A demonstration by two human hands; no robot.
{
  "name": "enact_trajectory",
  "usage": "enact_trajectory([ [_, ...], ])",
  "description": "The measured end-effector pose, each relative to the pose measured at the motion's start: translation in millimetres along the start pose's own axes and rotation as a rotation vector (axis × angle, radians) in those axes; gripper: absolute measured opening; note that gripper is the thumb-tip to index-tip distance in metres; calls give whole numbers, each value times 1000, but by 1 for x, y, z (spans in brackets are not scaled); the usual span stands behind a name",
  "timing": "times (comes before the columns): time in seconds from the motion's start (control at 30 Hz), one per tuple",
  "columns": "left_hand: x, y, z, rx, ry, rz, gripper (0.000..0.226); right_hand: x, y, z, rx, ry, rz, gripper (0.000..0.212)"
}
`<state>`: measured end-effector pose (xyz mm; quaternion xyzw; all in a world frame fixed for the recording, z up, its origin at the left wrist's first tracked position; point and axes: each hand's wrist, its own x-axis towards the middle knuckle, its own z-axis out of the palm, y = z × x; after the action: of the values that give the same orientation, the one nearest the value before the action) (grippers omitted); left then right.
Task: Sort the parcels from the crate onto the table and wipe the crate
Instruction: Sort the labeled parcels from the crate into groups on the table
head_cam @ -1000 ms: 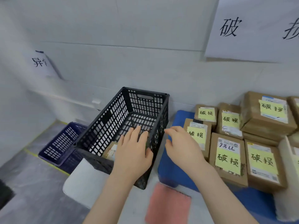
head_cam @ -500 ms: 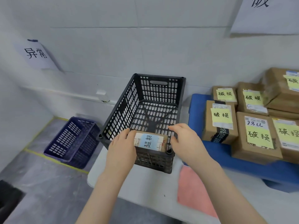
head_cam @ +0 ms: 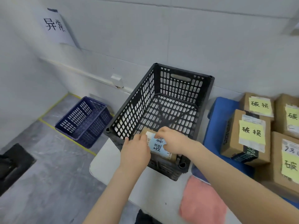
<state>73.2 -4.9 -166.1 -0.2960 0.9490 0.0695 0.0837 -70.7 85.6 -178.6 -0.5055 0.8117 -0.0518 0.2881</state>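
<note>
A pink cloth (head_cam: 202, 205) lies on the near table (head_cam: 106, 167). Just beyond, the left hand (head_cam: 135, 152) and right hand (head_cam: 175, 143) clasp a blue-labelled parcel (head_cam: 157, 147) at the near end of the black crate (head_cam: 205, 110) — yellow-noted parcels (head_cam: 247, 136) stand farther right.

The parcel (head_cam: 156, 147) gripped between the left hand (head_cam: 135, 153) and the right hand (head_cam: 174, 142) carries a blue label starting 超, the rest covered; far up-left of the left hand a wall sheet (head_cam: 54, 25) reads 异常; right of the right hand, yellow notes (head_cam: 251, 130) on brown boxes (head_cam: 233, 143) read 破损.
</note>
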Motion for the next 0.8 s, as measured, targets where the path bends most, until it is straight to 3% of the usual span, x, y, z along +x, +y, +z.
enact_trajectory([
  [0.13, 17, -1, -1, 122, -135, -11, 40, 34, 5, 12, 34, -171, -5, 78],
  [0.23, 30, -2, -3, 191, -233, 17, 36, 44, 13, 18, 54, -182, 20, 92],
  [0.43, 59, 5, -5, 91, -585, -49, 44, 40, 24, 24, 84, -145, 129, 87],
  [0.53, 68, 10, -1, -52, -715, -126, 59, 44, 29, 21, 177, -172, 166, 86],
  [0.63, 70, 12, 7, -160, -605, -151, 69, 49, 36, 19, 313, -105, 181, 73],
  [0.8, 79, 18, 19, -471, -506, -198, 63, 56, 44, 24, 415, 40, 281, 63],
])
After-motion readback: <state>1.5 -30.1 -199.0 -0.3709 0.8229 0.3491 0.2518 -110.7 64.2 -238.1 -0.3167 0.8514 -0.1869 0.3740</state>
